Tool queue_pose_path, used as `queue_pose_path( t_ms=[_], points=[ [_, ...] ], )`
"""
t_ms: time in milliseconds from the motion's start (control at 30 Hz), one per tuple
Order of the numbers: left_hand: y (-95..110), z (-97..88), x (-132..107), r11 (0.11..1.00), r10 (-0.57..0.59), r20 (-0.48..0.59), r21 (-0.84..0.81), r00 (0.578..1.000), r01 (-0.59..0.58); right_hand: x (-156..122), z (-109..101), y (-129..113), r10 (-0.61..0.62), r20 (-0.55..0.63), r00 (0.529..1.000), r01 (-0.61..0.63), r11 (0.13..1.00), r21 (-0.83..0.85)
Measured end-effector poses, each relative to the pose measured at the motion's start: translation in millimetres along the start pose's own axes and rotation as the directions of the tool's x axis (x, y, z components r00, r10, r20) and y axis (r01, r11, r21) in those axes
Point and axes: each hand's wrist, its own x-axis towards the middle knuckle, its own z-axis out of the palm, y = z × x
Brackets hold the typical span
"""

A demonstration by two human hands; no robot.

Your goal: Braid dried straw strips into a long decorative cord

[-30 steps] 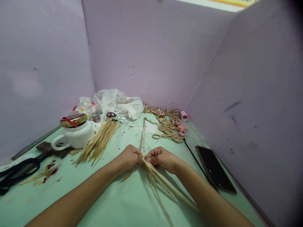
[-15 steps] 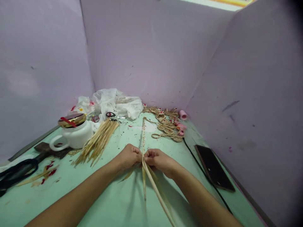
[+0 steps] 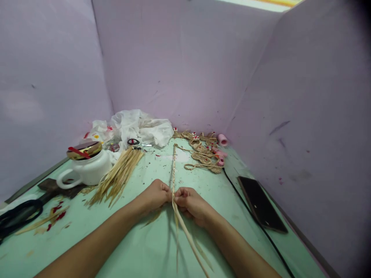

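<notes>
A narrow straw braid [image 3: 174,170] runs straight away from me along the middle of the green table, its far end near the braided pieces. At its near end my left hand [image 3: 159,194] and my right hand [image 3: 189,202] meet, each closed with thumb and fingers pinching the fibre. Loose pale strands [image 3: 187,233] hang from the pinch toward me, one thick and others thin. Behind my left hand lies a fanned bundle of dry straw strips [image 3: 118,173]. The fingertips partly cover the point where the strands cross.
On the left stand a white mug-shaped jar [image 3: 92,168], dark-handled scissors [image 3: 21,214] and a hammer-like tool [image 3: 48,191]. White plastic bags [image 3: 142,125] lie at the back. Coiled braided pieces [image 3: 203,158], a pink roll [image 3: 222,139], a black cable [image 3: 240,197] and a phone [image 3: 262,204] are right.
Both hands stay pinched at the braid's near end and sit slightly lower in view. The loose strands have shifted a little. The whole view has moved slightly.
</notes>
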Motion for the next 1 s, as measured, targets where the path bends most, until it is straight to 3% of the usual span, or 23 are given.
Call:
queue_pose_path(
  t_ms=[100, 167, 367, 533, 667, 867, 933, 1000],
  points=[
    [2, -6.9, -1, 0.998, 0.0, 0.136, -0.07, 0.991, 0.01, -3, 0, 1, -0.042, -0.029, 0.999, 0.043, 0.999, 0.027],
    [2, -9.9, -1, 0.997, 0.007, 0.169, -0.078, 0.986, 0.007, -6, 1, 0, -0.062, -0.035, 0.997, 0.064, 0.997, 0.038],
    [2, -5.7, 1, 0.999, -0.048, 0.013, -0.024, 0.999, 0.048, -1, 3, 6, -0.212, -0.085, 0.974, 0.206, 0.976, -0.07],
    [3, 2.0, 1, 0.997, -0.05, -0.039, -0.062, 0.998, 0.048, 7, 3, 15, -0.283, -0.121, 0.951, 0.264, 0.953, -0.152],
    [2, 0.0, 3, 0.996, -0.045, 0.006, -0.08, 0.999, 0.045, 6, 3, 14, -0.25, -0.16, 0.955, 0.232, 0.965, -0.121],
    [1, -13.0, 0, 0.993, 0.006, 0.215, -0.12, 0.977, 0.02, 0, 3, 9, -0.199, -0.165, 0.966, 0.197, 0.98, -0.03],
    [2, -12.6, -1, 0.995, 0.024, 0.212, -0.097, 0.977, -0.003, 1, 3, 11, -0.212, -0.161, 0.964, 0.211, 0.977, -0.022],
    [2, -9.7, -1, 0.999, 0.004, 0.138, -0.039, 0.99, 0.001, 3, 3, 13, -0.241, -0.165, 0.956, 0.236, 0.971, -0.046]
  ],
)
